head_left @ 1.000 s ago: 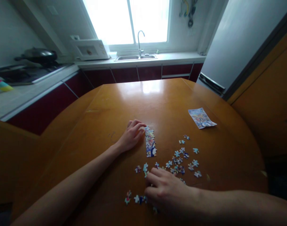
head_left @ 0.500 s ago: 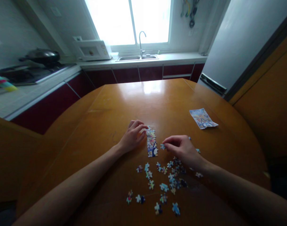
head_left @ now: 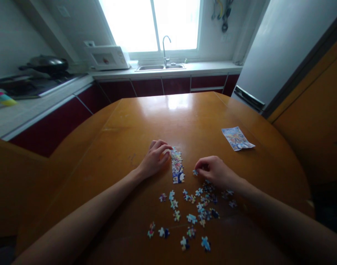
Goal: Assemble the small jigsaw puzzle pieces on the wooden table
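Note:
A narrow strip of joined puzzle pieces (head_left: 177,165) lies on the wooden table in front of me. My left hand (head_left: 155,159) rests at its upper left edge, fingers loosely bent and apart, with a fingertip at the strip's border and nothing held. To the right of the strip, my right hand (head_left: 216,171) pinches a light blue puzzle piece (head_left: 195,172) between thumb and finger, just above or on the tabletop. Many loose puzzle pieces (head_left: 204,211) are scattered nearer to me, some of them close under the right wrist.
A creased picture sheet (head_left: 238,138) lies on the table (head_left: 146,121) at the right. Beyond the table stand a counter with a sink (head_left: 160,67), a microwave (head_left: 109,57), a stove with a pan (head_left: 46,64), and a fridge (head_left: 281,48) on the right.
My right hand has drawn a little to the right, away from the strip, with the pinched piece. My left hand stays at the strip's edge.

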`<state>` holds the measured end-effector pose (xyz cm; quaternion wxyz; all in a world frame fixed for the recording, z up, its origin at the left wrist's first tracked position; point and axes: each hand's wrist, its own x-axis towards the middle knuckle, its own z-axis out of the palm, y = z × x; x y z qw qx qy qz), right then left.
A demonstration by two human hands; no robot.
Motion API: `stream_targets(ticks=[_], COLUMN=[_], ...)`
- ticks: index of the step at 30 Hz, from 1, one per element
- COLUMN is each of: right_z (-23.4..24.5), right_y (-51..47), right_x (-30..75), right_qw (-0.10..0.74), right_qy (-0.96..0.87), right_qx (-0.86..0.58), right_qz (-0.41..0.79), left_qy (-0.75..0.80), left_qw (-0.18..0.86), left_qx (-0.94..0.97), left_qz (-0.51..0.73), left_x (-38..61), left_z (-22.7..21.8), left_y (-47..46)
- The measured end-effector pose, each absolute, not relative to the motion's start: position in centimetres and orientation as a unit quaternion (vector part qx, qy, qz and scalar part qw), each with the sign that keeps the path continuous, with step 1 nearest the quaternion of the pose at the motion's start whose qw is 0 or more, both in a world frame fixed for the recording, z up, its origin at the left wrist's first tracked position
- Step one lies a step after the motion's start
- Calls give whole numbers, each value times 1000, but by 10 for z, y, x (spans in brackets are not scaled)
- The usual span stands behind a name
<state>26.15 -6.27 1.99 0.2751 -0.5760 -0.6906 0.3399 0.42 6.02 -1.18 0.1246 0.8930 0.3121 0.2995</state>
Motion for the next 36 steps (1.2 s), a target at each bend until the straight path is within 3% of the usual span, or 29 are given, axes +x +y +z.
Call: stream_targets(ticks=[3, 11, 19, 36], right_z=[23, 32, 49, 63], right_y=[-65, -52, -51, -62], right_x=[260, 300, 336, 360], right_qw=[248, 287, 220, 51], right_qy=[-719, -702, -696, -698], right_qx=[-573, -615, -660, -646], right_qz=[304, 215, 177, 304], left_qy=[315, 315, 321, 320], left_qw=[122, 125, 127, 117], left_qx=[893, 894, 894, 896], left_qz=[296, 294, 285, 284], left_x=[5, 3, 4, 3], left_z=[-12, -14, -9, -9], left_y=[61, 63, 62, 66])
